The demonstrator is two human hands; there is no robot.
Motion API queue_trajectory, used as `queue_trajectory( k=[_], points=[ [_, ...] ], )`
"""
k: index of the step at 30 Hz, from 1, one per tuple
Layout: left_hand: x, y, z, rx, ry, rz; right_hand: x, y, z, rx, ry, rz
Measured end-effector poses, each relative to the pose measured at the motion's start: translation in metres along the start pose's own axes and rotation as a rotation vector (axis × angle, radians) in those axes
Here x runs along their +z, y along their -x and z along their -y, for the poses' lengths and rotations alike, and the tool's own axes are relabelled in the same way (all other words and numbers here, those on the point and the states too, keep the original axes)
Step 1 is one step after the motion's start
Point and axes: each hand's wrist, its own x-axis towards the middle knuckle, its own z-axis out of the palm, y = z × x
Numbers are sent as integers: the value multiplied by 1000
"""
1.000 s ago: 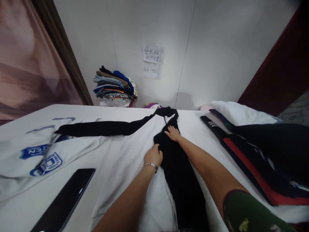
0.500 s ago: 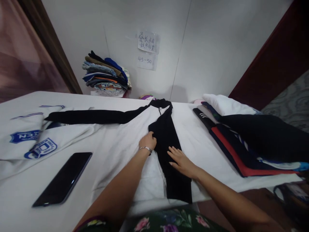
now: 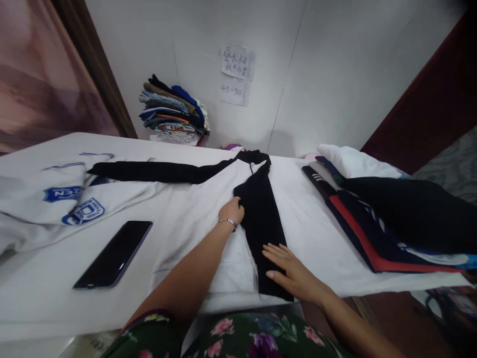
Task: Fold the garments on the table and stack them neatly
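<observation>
A long-sleeved shirt (image 3: 208, 209) with a white body, black sleeves and a black collar lies on the white table (image 3: 112, 318). Its left sleeve (image 3: 160, 171) stretches out sideways, while the other sleeve (image 3: 261, 219) is folded down over the body toward me. My left hand (image 3: 231, 213), with a bracelet at the wrist, is closed at the upper inner edge of the folded sleeve; its fingertips are partly hidden. Lower down, my right hand (image 3: 288, 268) lies flat on that sleeve near the cuff, fingers stretched out.
A phone (image 3: 115, 256) lies left of the shirt, below a white garment with blue badges (image 3: 48, 209). Folded clothes (image 3: 361, 233) are piled at the right, with a white bundle (image 3: 361, 161) behind. Another clothes stack (image 3: 173, 112) stands by the wall under paper signs (image 3: 238, 62).
My right hand has slid down the folded sleeve toward its cuff. My left hand keeps its place at the sleeve's edge. The whole view has shifted slightly.
</observation>
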Motion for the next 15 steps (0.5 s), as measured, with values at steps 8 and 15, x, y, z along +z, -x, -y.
queue_trajectory(
  k=[8,15],
  points=[
    [-1,4,4,25,44,-96,-9,-41,-9,29,140,-52],
    [1,5,4,292,-47,-96,3,-48,-11,59,125,54]
  ],
)
